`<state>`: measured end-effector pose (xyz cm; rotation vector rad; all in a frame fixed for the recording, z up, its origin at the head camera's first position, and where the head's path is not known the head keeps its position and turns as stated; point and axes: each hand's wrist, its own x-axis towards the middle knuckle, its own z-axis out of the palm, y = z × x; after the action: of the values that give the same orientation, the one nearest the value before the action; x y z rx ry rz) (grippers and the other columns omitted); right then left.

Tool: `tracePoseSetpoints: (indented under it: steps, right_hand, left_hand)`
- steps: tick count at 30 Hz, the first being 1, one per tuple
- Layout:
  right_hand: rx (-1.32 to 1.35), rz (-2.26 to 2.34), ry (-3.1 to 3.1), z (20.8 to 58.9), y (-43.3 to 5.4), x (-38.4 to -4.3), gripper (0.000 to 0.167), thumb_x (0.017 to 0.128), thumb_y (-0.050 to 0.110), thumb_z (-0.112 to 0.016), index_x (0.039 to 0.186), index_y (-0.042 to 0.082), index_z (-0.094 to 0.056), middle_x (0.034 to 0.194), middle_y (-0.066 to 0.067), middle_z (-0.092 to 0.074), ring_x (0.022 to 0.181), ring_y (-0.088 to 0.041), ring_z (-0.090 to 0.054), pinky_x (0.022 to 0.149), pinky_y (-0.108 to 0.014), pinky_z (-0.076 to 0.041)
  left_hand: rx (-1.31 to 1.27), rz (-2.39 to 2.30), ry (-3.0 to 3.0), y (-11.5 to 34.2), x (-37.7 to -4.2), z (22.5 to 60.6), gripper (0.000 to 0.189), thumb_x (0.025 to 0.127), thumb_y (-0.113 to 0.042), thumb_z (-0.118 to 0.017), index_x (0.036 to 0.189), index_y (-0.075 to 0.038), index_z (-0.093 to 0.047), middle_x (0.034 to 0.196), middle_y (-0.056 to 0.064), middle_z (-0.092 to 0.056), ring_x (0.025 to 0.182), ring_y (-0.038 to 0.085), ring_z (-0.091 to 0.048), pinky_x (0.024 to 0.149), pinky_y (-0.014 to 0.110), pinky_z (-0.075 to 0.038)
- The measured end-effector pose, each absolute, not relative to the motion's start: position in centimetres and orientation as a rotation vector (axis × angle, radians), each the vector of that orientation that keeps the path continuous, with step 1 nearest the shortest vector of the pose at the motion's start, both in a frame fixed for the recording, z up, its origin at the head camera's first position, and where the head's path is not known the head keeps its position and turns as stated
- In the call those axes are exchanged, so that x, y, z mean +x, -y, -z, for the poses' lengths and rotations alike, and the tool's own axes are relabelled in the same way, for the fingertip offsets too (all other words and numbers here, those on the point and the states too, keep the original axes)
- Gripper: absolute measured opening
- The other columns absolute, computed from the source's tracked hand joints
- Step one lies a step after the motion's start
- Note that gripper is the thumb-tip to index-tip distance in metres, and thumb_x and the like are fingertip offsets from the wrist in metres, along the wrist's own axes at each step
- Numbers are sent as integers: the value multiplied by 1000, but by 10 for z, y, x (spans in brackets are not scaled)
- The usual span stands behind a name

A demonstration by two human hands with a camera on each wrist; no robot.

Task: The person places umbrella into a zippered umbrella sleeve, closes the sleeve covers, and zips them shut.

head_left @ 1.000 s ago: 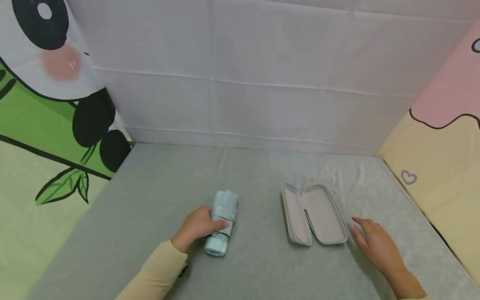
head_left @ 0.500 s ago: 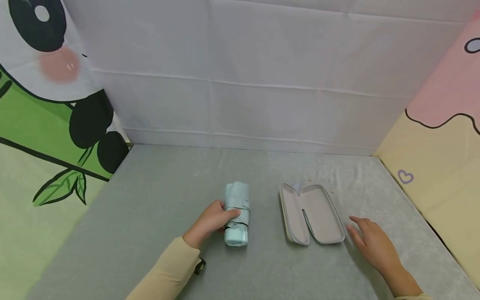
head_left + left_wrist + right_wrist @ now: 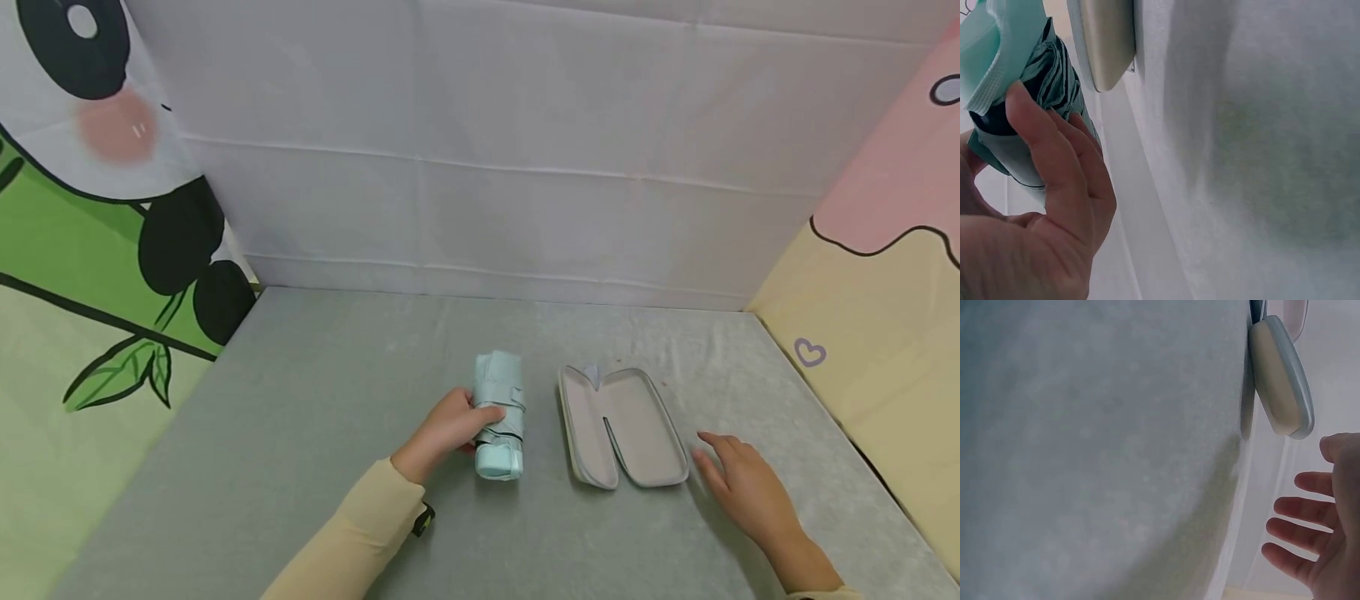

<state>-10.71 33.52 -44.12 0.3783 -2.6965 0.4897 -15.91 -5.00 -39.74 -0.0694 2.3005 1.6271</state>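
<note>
Left hand [image 3: 450, 425] has its thumb and fingers wrapped around a pale blue rolled-up bundle [image 3: 498, 381], kinda like a folded umbrella, over the middle of the table [image 3: 337, 358], long way running near to far. Just right of that there's a case [image 3: 643, 425] lying open, greyish inside. Then the right hand [image 3: 756, 496], near the case's right edge, fingers loose and spread apart.

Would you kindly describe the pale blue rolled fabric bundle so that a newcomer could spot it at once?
Start at the grey cloth-covered table below the white hanging sheet. Near its middle, the person's left hand grips the pale blue, cylindrical fabric bundle, left of an open, pale grey-lined case. Unlike that spread-open case, it is rolled up, with a thin dark line across it.
</note>
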Motion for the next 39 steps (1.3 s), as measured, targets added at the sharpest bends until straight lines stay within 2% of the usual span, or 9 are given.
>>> tracePoseSetpoints:
  steps: [24,39]
  right_hand:
    - [361,-491,2709,443,-335,-109,30,91,15,-61,112,-6,-60,102,-21,-61,94,-41,-54,79,-53,-41]
    - [390,-477,2667,446,-335,-110,29,89,14,-63,110,-6,-61,100,-20,-61,92,-40,-55,79,-53,-41]
  left_hand:
    - [46,-1646,-2237,15,-172,376,38,85,-27,-69,101,2,-51,88,11,-58,68,20,-61,55,35,-54]
    - [110,-1637,-2225,-14,-175,381,35,84,-26,-71,97,3,-55,82,9,-60,65,20,-62,56,38,-55]
